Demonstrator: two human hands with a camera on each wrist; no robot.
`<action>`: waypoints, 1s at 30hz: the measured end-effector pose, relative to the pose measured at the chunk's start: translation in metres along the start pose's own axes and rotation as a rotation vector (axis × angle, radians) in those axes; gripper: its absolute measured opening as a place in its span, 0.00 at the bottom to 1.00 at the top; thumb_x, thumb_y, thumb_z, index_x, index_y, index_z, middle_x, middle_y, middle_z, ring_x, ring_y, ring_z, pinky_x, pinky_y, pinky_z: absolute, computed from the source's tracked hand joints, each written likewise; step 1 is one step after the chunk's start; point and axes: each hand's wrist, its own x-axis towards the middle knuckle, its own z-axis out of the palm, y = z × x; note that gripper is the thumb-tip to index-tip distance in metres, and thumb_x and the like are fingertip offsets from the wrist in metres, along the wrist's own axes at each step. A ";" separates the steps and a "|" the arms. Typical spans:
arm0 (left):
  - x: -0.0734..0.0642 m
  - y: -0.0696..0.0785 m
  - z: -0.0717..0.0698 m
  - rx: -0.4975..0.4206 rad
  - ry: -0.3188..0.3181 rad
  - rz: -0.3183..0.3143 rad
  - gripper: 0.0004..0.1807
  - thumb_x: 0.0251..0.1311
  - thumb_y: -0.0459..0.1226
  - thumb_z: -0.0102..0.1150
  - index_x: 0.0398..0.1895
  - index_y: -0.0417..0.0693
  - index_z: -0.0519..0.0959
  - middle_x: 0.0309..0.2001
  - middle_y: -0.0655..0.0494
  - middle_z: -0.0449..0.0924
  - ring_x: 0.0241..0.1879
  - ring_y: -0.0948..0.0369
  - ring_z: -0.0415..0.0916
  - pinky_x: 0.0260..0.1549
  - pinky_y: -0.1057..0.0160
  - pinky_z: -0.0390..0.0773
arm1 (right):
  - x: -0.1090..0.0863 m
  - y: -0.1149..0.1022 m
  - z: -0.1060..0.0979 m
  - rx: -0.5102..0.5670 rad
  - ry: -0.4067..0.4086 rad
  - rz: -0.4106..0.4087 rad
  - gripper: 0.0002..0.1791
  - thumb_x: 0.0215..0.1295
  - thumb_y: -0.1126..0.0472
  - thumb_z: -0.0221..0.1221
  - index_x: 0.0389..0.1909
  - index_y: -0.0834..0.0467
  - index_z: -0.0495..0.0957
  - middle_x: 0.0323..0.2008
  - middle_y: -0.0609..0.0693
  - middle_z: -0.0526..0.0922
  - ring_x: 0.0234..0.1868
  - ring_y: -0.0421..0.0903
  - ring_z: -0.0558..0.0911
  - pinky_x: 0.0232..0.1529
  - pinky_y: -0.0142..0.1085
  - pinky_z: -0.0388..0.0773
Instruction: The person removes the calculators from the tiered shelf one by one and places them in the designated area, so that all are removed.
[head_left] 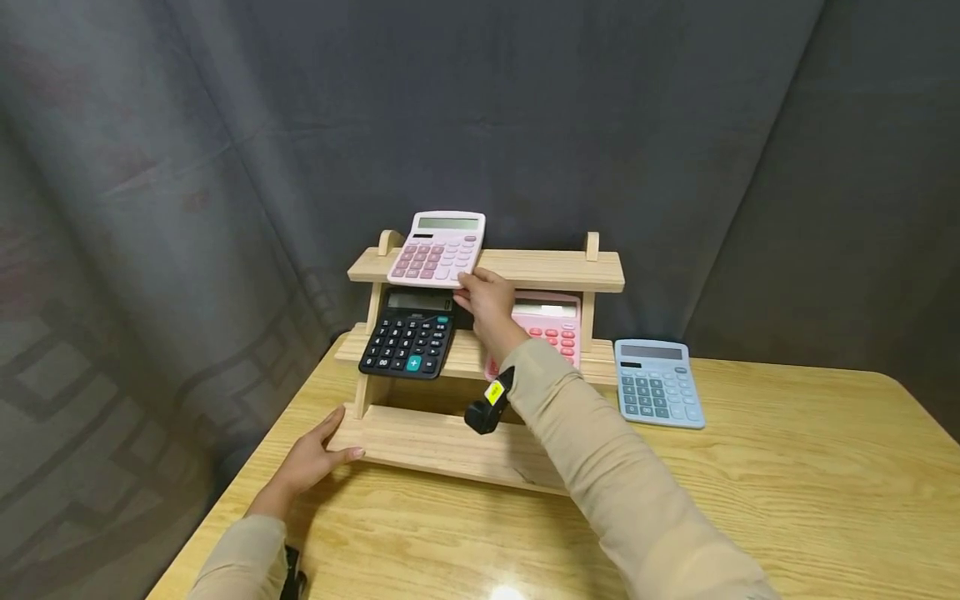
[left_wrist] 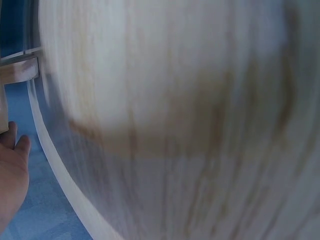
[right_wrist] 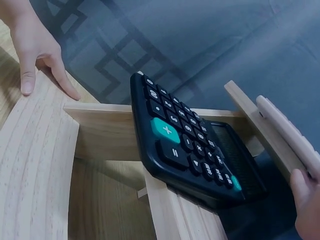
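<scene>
A three-tier wooden display shelf (head_left: pixel 442 437) stands on the table. My left hand (head_left: pixel 311 458) holds the left end of its bottom board, with thumb and fingers spread to either side of the corner. At the top tier, my right hand (head_left: pixel 487 304) pinches the lower right corner of a pale pink calculator (head_left: pixel 438 248), which leans back there. Below it, a black calculator (head_left: pixel 408 333) leans on the middle tier; the right wrist view shows its keys close up. A brighter pink calculator (head_left: pixel 546 312) is on the same tier, partly hidden behind my right hand and sleeve.
To the right of the shelf, a light blue calculator (head_left: pixel 660 383) lies on the wooden table (head_left: pixel 795 467). A dark grey curtain (head_left: pixel 600 125) hangs behind the table and down its left side. My right forearm crosses in front of the shelf's right half.
</scene>
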 end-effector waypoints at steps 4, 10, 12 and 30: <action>0.000 0.001 0.003 0.008 0.003 0.009 0.50 0.44 0.50 0.61 0.64 0.36 0.46 0.64 0.39 0.43 0.62 0.45 0.41 0.56 0.48 0.50 | 0.000 0.000 -0.002 0.013 0.010 -0.009 0.20 0.52 0.76 0.55 0.48 0.73 0.69 0.42 0.64 0.76 0.23 0.41 0.75 0.32 0.34 0.77; 0.003 -0.003 0.007 0.025 0.003 0.007 0.51 0.43 0.51 0.62 0.64 0.37 0.47 0.64 0.40 0.44 0.62 0.45 0.42 0.56 0.48 0.50 | -0.001 0.001 -0.004 0.063 0.044 0.017 0.21 0.51 0.77 0.54 0.50 0.72 0.68 0.44 0.62 0.75 0.27 0.43 0.75 0.32 0.32 0.77; 0.004 -0.003 0.008 0.022 -0.001 0.004 0.51 0.43 0.51 0.62 0.64 0.37 0.47 0.64 0.40 0.44 0.62 0.45 0.42 0.56 0.48 0.50 | -0.001 0.000 -0.006 0.108 0.058 0.039 0.21 0.51 0.77 0.54 0.50 0.71 0.69 0.44 0.62 0.74 0.28 0.44 0.76 0.32 0.32 0.77; 0.010 0.007 0.005 0.050 -0.010 0.014 0.51 0.44 0.51 0.61 0.64 0.36 0.46 0.64 0.39 0.44 0.62 0.43 0.42 0.56 0.46 0.49 | -0.014 -0.022 -0.026 0.371 0.023 0.086 0.21 0.53 0.79 0.50 0.50 0.71 0.69 0.46 0.62 0.73 0.41 0.47 0.75 0.36 0.32 0.76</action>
